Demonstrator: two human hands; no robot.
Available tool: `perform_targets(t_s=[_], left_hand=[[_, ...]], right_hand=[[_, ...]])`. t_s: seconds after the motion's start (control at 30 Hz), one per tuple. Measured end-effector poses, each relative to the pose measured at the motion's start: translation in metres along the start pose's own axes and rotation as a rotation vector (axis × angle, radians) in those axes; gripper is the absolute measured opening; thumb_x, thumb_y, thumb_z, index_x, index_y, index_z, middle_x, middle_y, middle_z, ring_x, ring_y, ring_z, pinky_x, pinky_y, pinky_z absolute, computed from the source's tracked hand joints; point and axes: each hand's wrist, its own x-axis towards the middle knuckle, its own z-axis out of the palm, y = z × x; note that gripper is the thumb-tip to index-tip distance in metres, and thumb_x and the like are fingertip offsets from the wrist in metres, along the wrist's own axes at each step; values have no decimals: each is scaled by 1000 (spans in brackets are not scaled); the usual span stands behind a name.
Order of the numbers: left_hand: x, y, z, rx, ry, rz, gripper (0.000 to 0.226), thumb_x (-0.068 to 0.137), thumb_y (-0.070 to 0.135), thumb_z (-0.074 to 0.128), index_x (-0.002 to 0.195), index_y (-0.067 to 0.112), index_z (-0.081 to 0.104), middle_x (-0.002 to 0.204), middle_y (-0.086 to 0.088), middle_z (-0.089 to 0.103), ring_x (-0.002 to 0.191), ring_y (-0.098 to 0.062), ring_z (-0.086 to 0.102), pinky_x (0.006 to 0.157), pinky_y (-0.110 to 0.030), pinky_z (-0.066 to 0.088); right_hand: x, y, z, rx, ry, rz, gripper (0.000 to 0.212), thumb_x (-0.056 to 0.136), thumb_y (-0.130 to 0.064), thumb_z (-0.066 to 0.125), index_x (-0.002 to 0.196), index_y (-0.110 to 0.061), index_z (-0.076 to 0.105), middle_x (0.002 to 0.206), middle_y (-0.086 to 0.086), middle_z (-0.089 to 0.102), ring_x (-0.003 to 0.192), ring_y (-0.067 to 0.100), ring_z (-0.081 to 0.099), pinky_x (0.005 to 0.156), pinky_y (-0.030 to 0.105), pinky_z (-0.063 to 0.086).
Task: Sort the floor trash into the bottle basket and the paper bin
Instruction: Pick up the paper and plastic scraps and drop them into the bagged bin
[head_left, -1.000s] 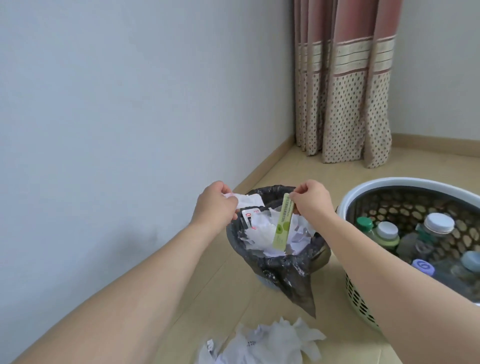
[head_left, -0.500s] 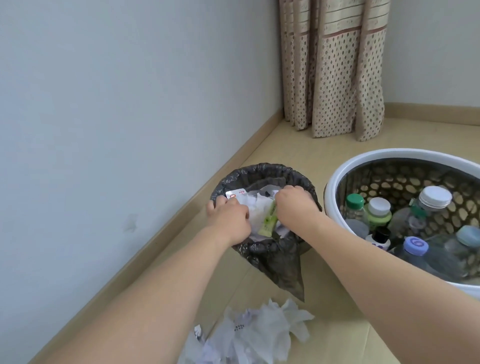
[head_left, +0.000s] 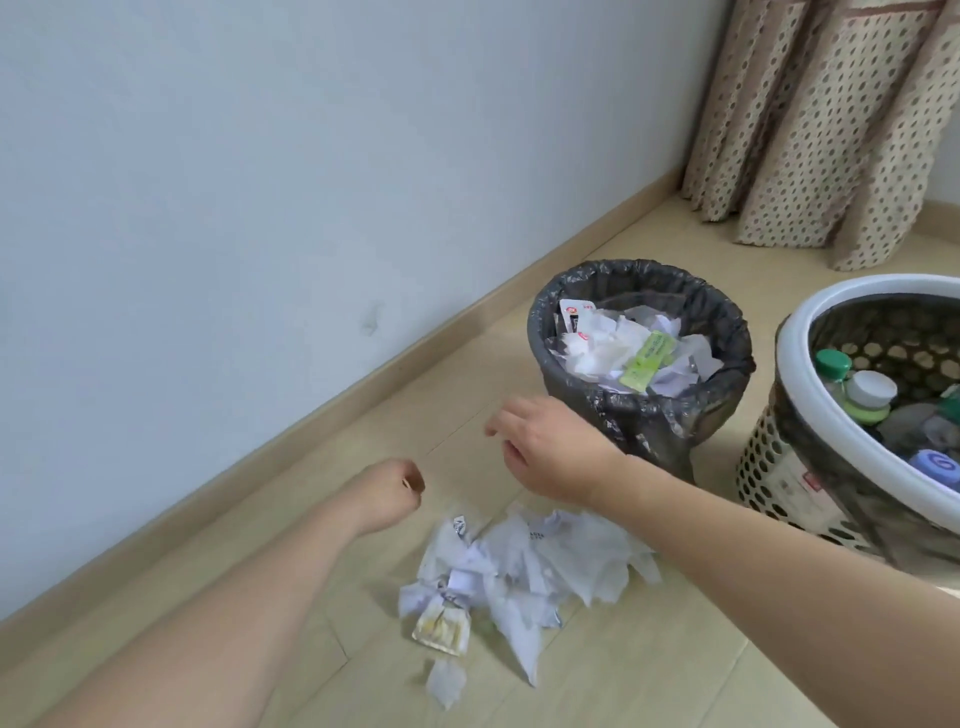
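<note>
The paper bin (head_left: 644, 415), lined with a black bag, stands near the wall and holds crumpled white paper and a green wrapper (head_left: 647, 359). To its right is the white-rimmed bottle basket (head_left: 800, 332) with several capped bottles inside. A pile of crumpled white paper scraps (head_left: 519, 571) lies on the floor in front of the bin. My left hand (head_left: 387, 496) hovers over the floor left of the pile, fingers curled, holding nothing. My right hand (head_left: 545, 447) hangs empty above the pile's far edge, fingers loosely spread.
A grey wall with a wooden skirting board (head_left: 363, 384) runs along the left. Dotted beige curtains (head_left: 810, 130) hang at the back right. The floor is pale wood laminate (head_left: 649, 665).
Both hands have let go of the paper and the green wrapper, which now lie in the bin. They have pulled back and down toward the pile on the floor.
</note>
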Motion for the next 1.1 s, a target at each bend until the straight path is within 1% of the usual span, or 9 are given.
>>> perform_targets(t_s=[0.07,0.13,0.23,0.3,0.47,0.63,0.73,0.9,1.1], left_hand=[[-4,-32,24,-35,-36,-30,29,86,12,54,112,20,64,103,1,59,92,-17,58,71,-23,41],[-2,-49,47,-70,-37,-16,34,85,15,57,118,24,62,109,2,55,95,-15,55,77,-24,43],[5,-50,73,-21,-12,107,45,83,26,64,127,34,56,124,7,44,111,-14,46,96,-28,42],[8,-41,83,86,-2,211,51,80,30,64,129,38,53,125,10,38,116,-15,38,100,-29,37],[19,-40,97,242,106,318,23,90,30,54,107,29,68,120,11,49,115,-18,39,96,-30,34],[15,-47,83,78,140,235,17,92,28,52,94,22,68,105,9,59,101,-20,49,87,-30,39],[7,-45,62,-176,142,121,16,89,19,52,74,17,56,74,6,56,72,-19,50,67,-31,41],[-13,-17,11,-424,157,71,17,93,19,52,79,11,56,70,-2,59,62,-13,61,55,-24,38],[-17,56,-51,-553,246,180,11,92,14,57,85,6,59,66,-2,58,53,-8,58,65,-27,41]], right_hand=[[-3,-19,35,-38,-328,58,35,91,-16,45,124,-16,55,121,7,57,107,30,53,90,38,41],[-12,-27,68,-144,-586,147,40,92,-22,47,131,-15,47,128,8,50,118,29,45,96,38,37],[-26,-23,102,-206,-712,262,41,91,-26,52,129,-12,45,129,10,46,123,30,41,101,39,32],[-37,-15,109,-225,-733,278,39,91,-28,53,127,-14,47,130,8,47,124,28,40,103,38,29],[-36,-6,116,-250,-635,237,30,88,-24,50,116,-16,56,121,5,53,116,26,45,97,34,29],[-33,-12,105,-230,-592,216,28,93,-25,45,113,-19,64,117,3,58,112,25,50,92,32,31],[-33,-16,92,-170,-558,228,29,93,-25,44,115,-22,64,117,1,59,111,26,51,92,32,33],[-12,-19,30,120,-428,396,28,86,-10,46,100,-15,69,95,8,67,89,29,61,71,33,47],[19,-6,-69,306,-119,525,46,83,0,42,114,-21,68,90,-3,61,78,17,56,58,24,44]])
